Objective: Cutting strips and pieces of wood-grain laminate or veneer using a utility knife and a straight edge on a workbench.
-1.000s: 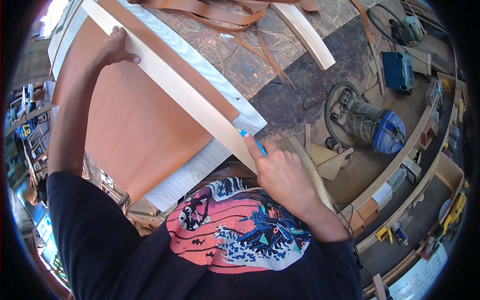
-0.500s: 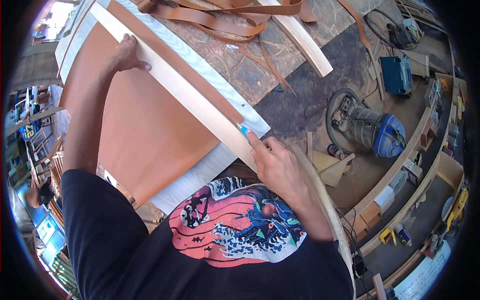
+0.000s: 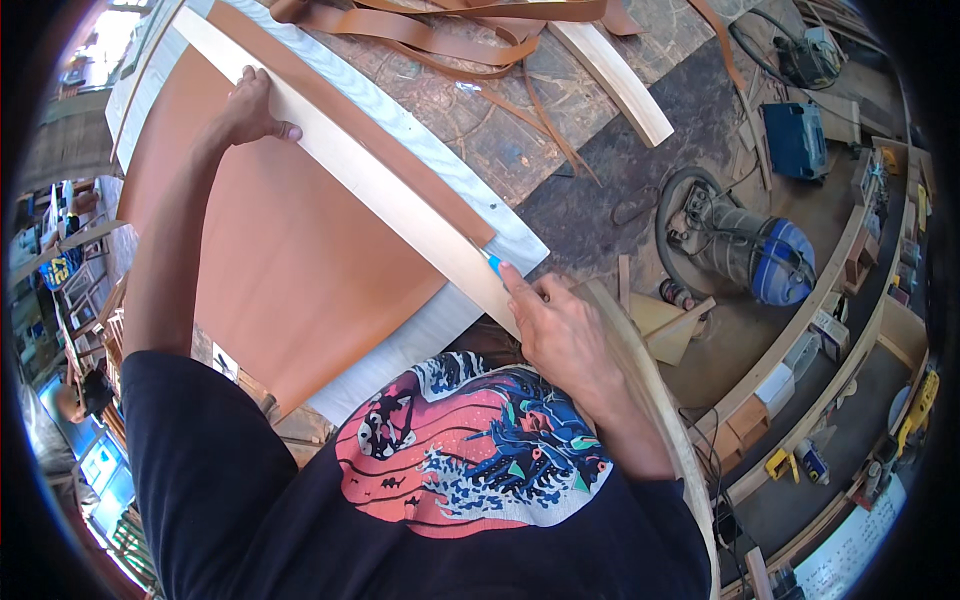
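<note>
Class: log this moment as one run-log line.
left hand: pressing wooden straightedge | right hand: blue-handled knife at straightedge | surface: orange-brown sheet | floor: cut strips

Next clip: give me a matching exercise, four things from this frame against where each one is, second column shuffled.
Things:
1. left hand
2. right hand
3. vacuum cleaner
4. brown strips

Places:
A. on the floor, to the person's right
B. piled at the far edge of the bench
C. pressing down the far end of the pale wooden strip
D. at the near end of the strip, gripping a blue-handled tool

Pairs: 1-C, 2-D, 3-A, 4-B
</note>
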A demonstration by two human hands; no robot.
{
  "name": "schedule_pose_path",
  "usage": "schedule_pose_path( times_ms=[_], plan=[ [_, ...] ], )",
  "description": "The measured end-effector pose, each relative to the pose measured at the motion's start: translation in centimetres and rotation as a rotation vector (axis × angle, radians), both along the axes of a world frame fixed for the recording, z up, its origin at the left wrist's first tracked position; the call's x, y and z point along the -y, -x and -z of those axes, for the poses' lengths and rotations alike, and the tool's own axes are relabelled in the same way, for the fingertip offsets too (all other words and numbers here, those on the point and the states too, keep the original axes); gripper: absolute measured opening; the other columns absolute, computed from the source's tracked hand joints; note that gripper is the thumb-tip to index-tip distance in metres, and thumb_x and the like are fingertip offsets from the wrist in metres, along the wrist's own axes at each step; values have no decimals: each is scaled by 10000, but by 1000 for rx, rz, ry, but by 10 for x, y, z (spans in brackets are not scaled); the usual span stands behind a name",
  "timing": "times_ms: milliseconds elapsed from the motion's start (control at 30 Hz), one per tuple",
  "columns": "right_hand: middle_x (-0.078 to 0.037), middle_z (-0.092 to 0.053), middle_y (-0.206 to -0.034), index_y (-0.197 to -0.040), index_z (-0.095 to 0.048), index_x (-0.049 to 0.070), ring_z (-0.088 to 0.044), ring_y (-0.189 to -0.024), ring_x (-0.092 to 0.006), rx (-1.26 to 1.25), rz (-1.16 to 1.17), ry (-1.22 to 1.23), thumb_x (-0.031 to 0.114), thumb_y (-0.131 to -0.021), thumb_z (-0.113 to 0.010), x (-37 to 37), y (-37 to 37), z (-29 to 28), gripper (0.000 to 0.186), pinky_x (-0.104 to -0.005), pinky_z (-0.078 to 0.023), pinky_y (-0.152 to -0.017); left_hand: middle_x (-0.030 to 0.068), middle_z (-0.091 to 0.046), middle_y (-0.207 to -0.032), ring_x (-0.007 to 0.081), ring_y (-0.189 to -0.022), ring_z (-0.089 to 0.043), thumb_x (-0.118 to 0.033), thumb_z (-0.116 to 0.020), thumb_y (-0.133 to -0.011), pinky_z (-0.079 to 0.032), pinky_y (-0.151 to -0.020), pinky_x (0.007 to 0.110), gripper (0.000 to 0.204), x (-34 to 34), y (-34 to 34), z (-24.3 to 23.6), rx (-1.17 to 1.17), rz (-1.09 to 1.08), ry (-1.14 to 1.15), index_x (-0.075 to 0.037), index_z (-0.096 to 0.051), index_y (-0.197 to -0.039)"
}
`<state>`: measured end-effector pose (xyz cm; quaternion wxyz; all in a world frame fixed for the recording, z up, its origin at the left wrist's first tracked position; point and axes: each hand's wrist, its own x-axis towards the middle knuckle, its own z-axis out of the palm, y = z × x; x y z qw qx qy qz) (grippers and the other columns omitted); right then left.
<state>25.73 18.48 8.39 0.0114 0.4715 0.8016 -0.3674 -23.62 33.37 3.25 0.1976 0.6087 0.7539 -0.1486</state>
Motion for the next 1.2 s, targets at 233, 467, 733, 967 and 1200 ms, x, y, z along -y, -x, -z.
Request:
schedule_pose_path(
  times_ms=[233,467,733,967,1200],
  plan=[
    [-181,-627,-905,-1433,-625,144,-687,-736,-400,28,-30,8,174,-993,-647,-7,4,-6,441,-510,-550,-649,315,-468,-1402,472,-1383,-460,-480,-1029,-503,-447,-1169,522,1314,2,6,6,-8,20,-16,211,-376,-1409],
    [-182,-629,-928,-1431,-622,140,-686,-735,-409,62,-64,27,165,-990,-647,-13,7,-12,442,-514,-554,-649,329,-460,-1397,484,-1375,-463,-466,-1028,-521,-444,-1166,530,1281,4,10,9,-9,35,-49,212,-385,-1396],
    [-233,-638,-1013,-1472,-568,124,-716,-754,-447,-23,-76,34,88,-963,-563,-27,19,-10,510,-546,-577,-676,319,-465,-1396,469,-1381,-463,-438,-1027,-540,-443,-1176,503,1244,3,-1,0,0,3,-26,203,-384,-1392],
    [-243,-642,-1024,-1466,-564,85,-722,-774,-442,75,-138,70,49,-923,-567,-28,23,-15,544,-542,-582,-698,312,-482,-1400,462,-1386,-464,-438,-1029,-533,-457,-1165,501,1246,2,-3,-1,-2,1,-13,196,-394,-1398],
    [-221,-656,-987,-1474,-576,126,-707,-756,-436,234,-171,111,137,-1005,-573,-24,14,-33,469,-540,-559,-675,313,-485,-1400,463,-1375,-477,-438,-1029,-530,-459,-1163,504,1252,1,-1,2,-45,27,-29,202,-394,-1398]
  ],
)
